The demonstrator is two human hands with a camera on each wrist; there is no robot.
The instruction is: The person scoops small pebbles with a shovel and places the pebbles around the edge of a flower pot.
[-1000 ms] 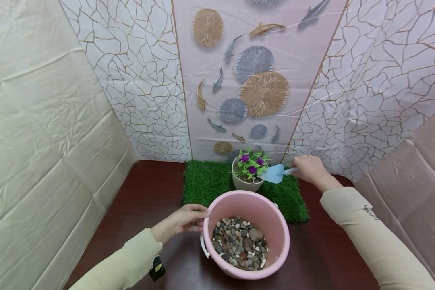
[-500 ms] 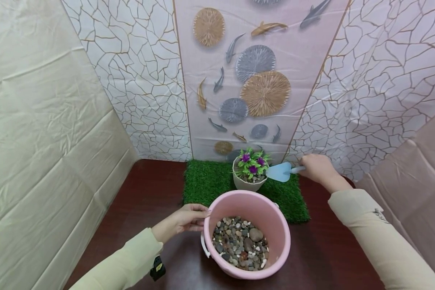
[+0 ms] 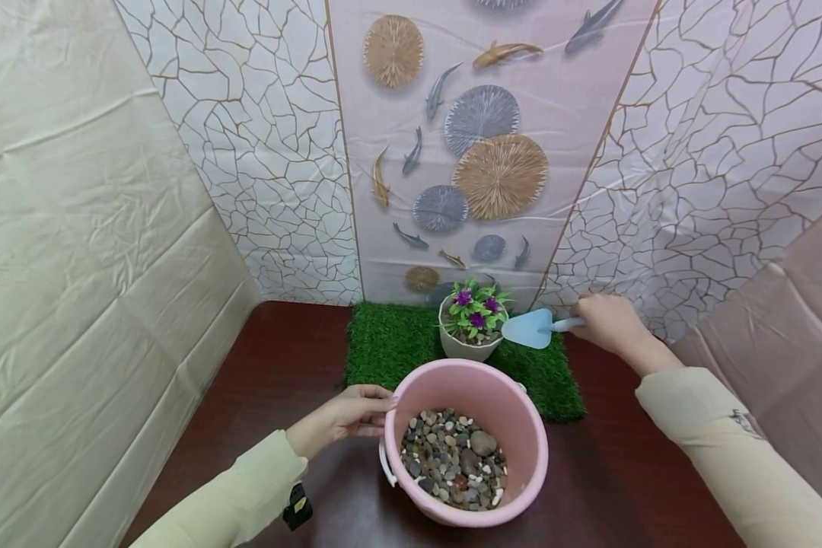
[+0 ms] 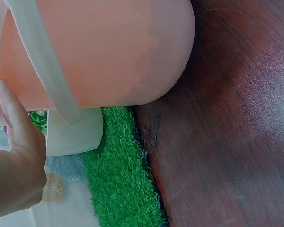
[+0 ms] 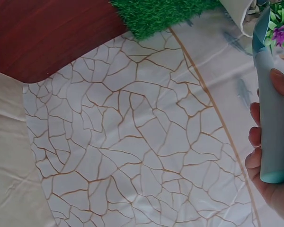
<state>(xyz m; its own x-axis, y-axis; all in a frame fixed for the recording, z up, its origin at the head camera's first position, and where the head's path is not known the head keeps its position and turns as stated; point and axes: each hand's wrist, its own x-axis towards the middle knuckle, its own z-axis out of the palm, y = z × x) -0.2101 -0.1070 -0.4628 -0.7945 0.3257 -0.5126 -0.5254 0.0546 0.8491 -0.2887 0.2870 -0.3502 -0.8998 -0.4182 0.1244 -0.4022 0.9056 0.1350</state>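
Note:
In the head view, my right hand (image 3: 610, 323) grips the handle of a light blue hand trowel (image 3: 529, 329). The trowel's blade tip is at the right rim of a white flower pot (image 3: 467, 350), which holds green leaves, purple flowers (image 3: 477, 320) and small stones. The right wrist view shows fingers and thumb curled round the trowel's handle (image 5: 274, 118). My left hand (image 3: 352, 411) holds the left rim of a pink bucket (image 3: 530, 457). Mixed pebbles (image 3: 452, 460) cover the bucket's bottom. Its white handle (image 4: 45, 61) hangs down the outside in the left wrist view.
The pot stands on a green artificial grass mat (image 3: 383, 342), behind the bucket. Both are on a dark red-brown wooden table (image 3: 274, 365). Patterned cloth (image 3: 260, 152) hangs behind the table, with plain cloth at both sides.
My right hand and the trowel have drawn a little to the right, so the blade has come from over the pot's stones to its rim. The left hand and bucket stay put.

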